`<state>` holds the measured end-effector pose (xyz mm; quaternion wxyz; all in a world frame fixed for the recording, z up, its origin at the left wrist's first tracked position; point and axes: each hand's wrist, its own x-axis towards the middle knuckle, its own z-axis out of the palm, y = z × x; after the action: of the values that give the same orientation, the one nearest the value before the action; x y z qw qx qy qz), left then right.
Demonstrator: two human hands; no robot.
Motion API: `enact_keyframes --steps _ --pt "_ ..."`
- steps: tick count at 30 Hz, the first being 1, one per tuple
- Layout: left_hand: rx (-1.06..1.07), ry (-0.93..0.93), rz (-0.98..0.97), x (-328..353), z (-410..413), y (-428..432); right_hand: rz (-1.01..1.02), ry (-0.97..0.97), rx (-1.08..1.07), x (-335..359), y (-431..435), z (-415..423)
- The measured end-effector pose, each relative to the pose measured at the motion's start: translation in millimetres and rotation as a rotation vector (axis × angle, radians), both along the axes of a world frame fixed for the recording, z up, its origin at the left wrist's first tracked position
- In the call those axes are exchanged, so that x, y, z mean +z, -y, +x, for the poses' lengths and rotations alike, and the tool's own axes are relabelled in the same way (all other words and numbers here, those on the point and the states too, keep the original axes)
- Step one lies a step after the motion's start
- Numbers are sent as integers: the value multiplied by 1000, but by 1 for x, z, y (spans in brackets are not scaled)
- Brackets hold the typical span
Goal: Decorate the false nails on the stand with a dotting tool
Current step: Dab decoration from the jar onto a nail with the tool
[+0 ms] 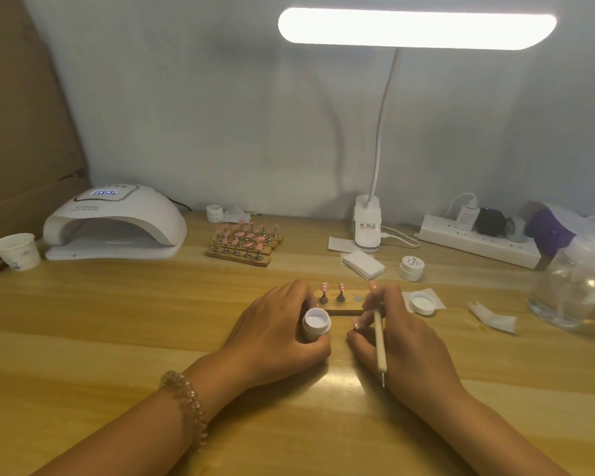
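A small wooden stand (344,308) lies at the table's middle with two pink false nails (324,287) on metal holders, each dotted white. My left hand (275,334) grips a small open white pot (317,320) just left of the stand. My right hand (397,333) holds a cream dotting tool (379,341), its metal tip pointing back toward me; the fingers also pinch a pink nail (372,286) over the stand's right end.
A second wooden rack (244,240) of several pink nails stands further back. A white curing lamp (115,223) and paper cup (16,250) are at the left. A pot lid (422,302), closed pot (411,267), wipes (363,264), desk lamp base (367,225), power strip (478,243) and clear jar (577,286) fill the right.
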<state>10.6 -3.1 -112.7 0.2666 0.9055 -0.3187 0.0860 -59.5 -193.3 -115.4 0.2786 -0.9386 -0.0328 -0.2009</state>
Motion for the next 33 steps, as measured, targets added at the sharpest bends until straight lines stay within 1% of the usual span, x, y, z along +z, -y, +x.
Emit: enact_keyframes --steps 4,8,11,13,15,17,21,29,33 --pt "-7 30 15 2 -3 3 58 6 1 1 0 -1" --pt "3 63 11 2 -5 4 153 68 10 4 -3 -2" --pt "-8 75 22 3 -6 4 359 152 8 11 -3 -6" --pt "-25 98 39 4 -7 4 518 204 47 16 -5 -9" --pt "-43 139 61 4 -9 4 656 197 89 20 -11 -12" --pt "-56 168 73 5 -12 5 726 167 124 21 -19 -15" --pt "-67 195 92 6 -14 7 622 163 115 19 -26 -19" --pt "-57 229 106 7 -17 8 578 127 78 17 -27 -17" --pt "-47 227 114 7 -18 9 562 142 61 18 -26 -17"
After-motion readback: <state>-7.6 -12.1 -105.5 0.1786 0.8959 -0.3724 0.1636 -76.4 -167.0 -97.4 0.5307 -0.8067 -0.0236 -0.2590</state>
